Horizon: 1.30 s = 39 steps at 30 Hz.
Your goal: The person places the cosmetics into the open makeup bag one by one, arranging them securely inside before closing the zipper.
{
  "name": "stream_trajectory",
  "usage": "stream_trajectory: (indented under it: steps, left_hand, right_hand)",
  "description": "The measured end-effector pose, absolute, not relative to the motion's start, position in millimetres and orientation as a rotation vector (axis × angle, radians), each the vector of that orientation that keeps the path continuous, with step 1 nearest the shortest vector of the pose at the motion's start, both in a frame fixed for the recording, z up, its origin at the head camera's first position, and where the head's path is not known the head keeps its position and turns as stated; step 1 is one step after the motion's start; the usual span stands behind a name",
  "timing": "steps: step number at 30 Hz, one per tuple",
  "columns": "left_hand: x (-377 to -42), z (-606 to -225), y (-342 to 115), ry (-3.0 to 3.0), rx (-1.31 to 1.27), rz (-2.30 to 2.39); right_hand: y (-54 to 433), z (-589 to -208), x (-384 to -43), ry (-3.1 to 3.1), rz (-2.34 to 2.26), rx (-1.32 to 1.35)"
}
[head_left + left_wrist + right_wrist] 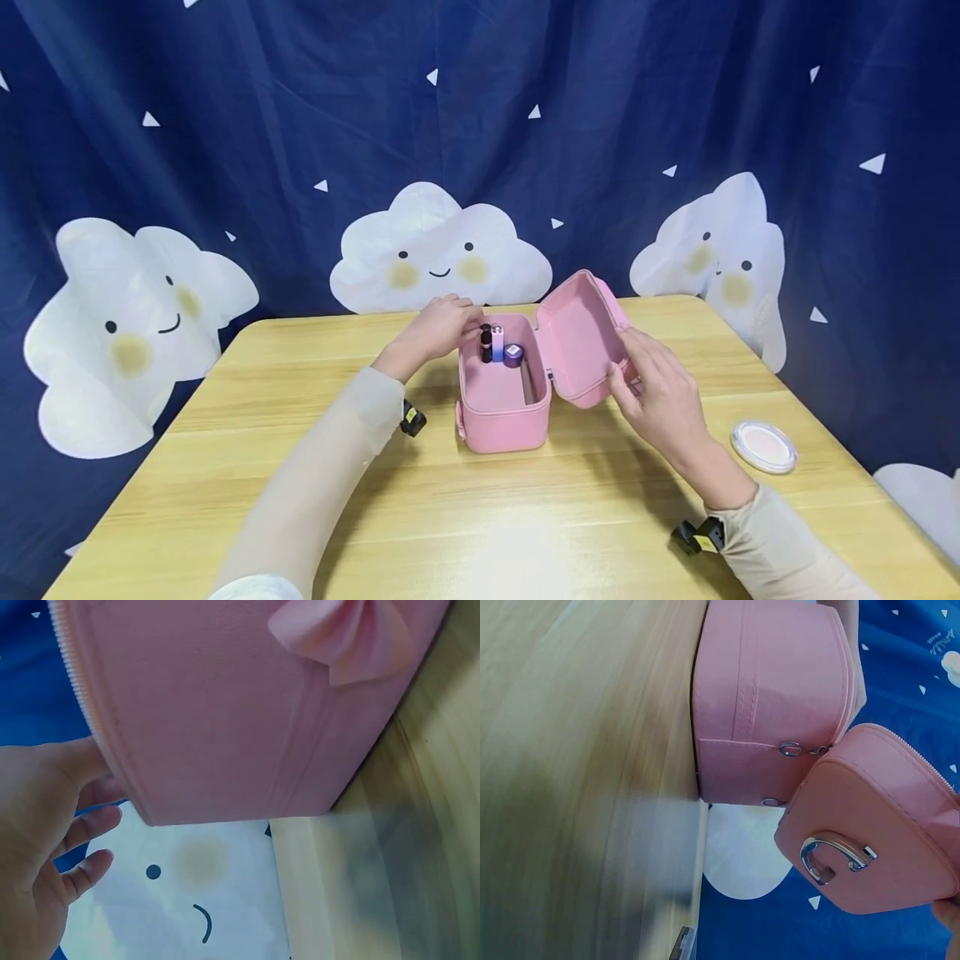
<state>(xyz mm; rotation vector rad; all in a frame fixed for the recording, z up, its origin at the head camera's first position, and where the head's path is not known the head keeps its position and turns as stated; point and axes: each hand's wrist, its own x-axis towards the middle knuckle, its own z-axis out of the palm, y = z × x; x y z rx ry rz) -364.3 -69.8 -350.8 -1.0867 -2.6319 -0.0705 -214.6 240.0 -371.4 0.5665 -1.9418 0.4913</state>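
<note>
A pink cosmetic case (504,429) stands on the table with its lid (577,333) swung out to the right. My right hand (660,392) pinches the lid's edge, the thumb on the inner side. The left hand (442,325) reaches over the far-left rim, fingertips at the top of a black tube (486,346). Several of its fingers (94,825) hang slightly bent past the corner; the thumb and index tips are hidden behind the wall, so I cannot tell whether they grip. Beside the tube lie a pink-purple bottle (498,343), a small purple jar (513,356) and a brown stick (528,383).
A round, clear-rimmed compact (763,447) lies on the wooden table (450,533) at the right, beyond my right forearm. A dark blue curtain (480,100) with white clouds hangs behind the table. The lid carries a metal-ended handle (832,855), and a bow (349,637) decorates the case's side.
</note>
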Motion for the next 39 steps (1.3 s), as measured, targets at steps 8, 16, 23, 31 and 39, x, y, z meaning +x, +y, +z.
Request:
stream_trajectory:
  steps: [8,16,23,31,39]
  left_hand:
    - [-351.0,-348.4,-85.5,-2.609,-1.144,-0.181]
    - [-336.9,-353.9,-100.4,-2.616,-1.171,-0.275]
    - [-321.4,-359.1,-108.4,-2.641,-1.154,-0.38]
    - [-310.1,-368.0,-113.8,-2.671,-1.175,-0.461]
    - [-306.1,-376.5,-121.2,-2.691,-1.173,-0.513]
  right_hand:
    - [241.3,-370.9,-215.4,-1.948,0.496,0.56]
    - [240.8,-370.2,-214.9,-1.957,0.505,0.56]
    - [240.6,-370.4,-215.0,-1.964,0.509,0.553]
    - [241.4,-370.3,-215.4,-1.967,0.515,0.55]
    - [242.0,-370.7,-215.5,-1.974,0.515,0.547]
